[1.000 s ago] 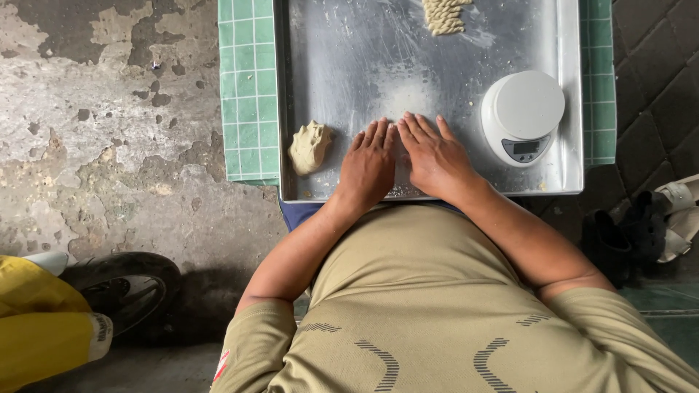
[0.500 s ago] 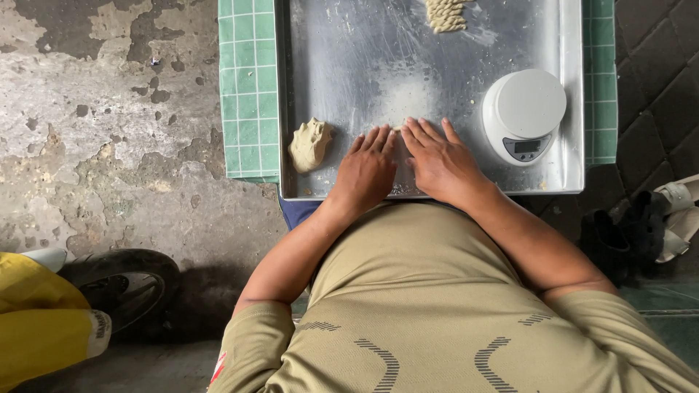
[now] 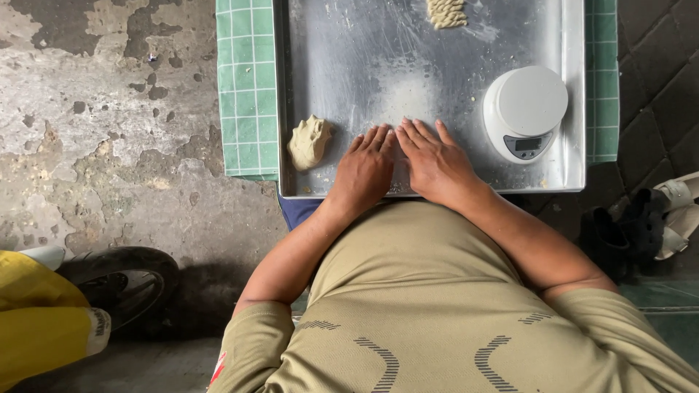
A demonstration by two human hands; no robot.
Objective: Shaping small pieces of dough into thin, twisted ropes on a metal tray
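My left hand (image 3: 365, 169) and my right hand (image 3: 434, 161) lie flat, palms down and side by side, on the near part of a floured metal tray (image 3: 378, 65). Whatever is under the palms is hidden, so I cannot tell if dough is beneath them. A beige lump of dough (image 3: 309, 141) sits on the tray just left of my left hand, apart from it. A twisted, braided piece of dough (image 3: 446, 12) lies at the tray's far edge.
A round white kitchen scale (image 3: 525, 111) stands on the tray to the right of my right hand. A green gridded mat (image 3: 246, 87) lies under the tray. A tyre (image 3: 120, 284) and a yellow object (image 3: 36, 327) are at lower left; dark footwear (image 3: 641, 225) at right.
Both hands have slid slightly towards me along the tray, staying flat and together. The dough lump and the scale have not moved.
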